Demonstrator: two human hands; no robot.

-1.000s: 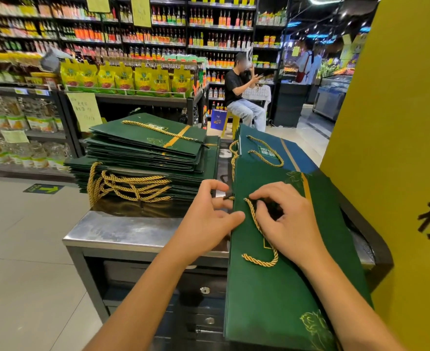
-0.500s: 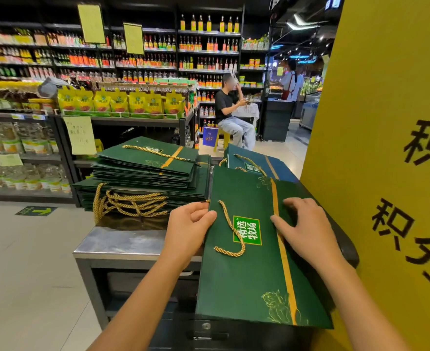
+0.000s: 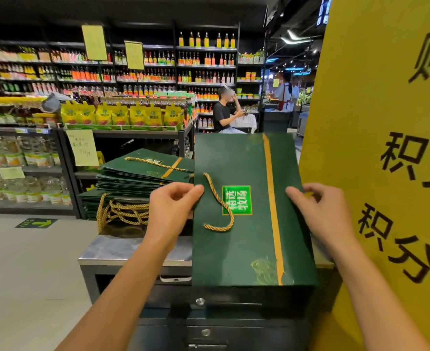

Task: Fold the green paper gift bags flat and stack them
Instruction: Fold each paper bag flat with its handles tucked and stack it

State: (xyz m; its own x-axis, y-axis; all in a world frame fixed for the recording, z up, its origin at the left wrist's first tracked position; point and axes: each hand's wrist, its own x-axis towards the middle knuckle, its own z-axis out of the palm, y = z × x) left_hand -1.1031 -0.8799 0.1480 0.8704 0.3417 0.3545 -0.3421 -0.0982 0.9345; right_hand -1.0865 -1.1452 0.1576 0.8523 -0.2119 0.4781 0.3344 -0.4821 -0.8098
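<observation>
Head view: the left hand (image 3: 173, 209) pinches the flat green gift bag (image 3: 246, 249) at its 9 o'clock edge, and the right hand (image 3: 322, 214) grips its 3 o'clock edge. It is best carried level (the rope handle (image 3: 216, 191) lies loose on top) onto the stack of folded bags (image 3: 143, 178) at 10 o'clock, edges squared.

Dark-green bag (image 3: 249, 244) — gold stripe (image 3: 272, 211), gold cord (image 3: 219, 201).

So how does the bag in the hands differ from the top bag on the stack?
The held bag is gripped at its side edges by the left hand and right hand; the top stacked bag lies untouched. The held bag faces the camera; the top stacked bag is seen at a slant. The held bag's cord curls in a loop; the other's lies stretched out. Both are flat, dark green, orange-striped.
</observation>
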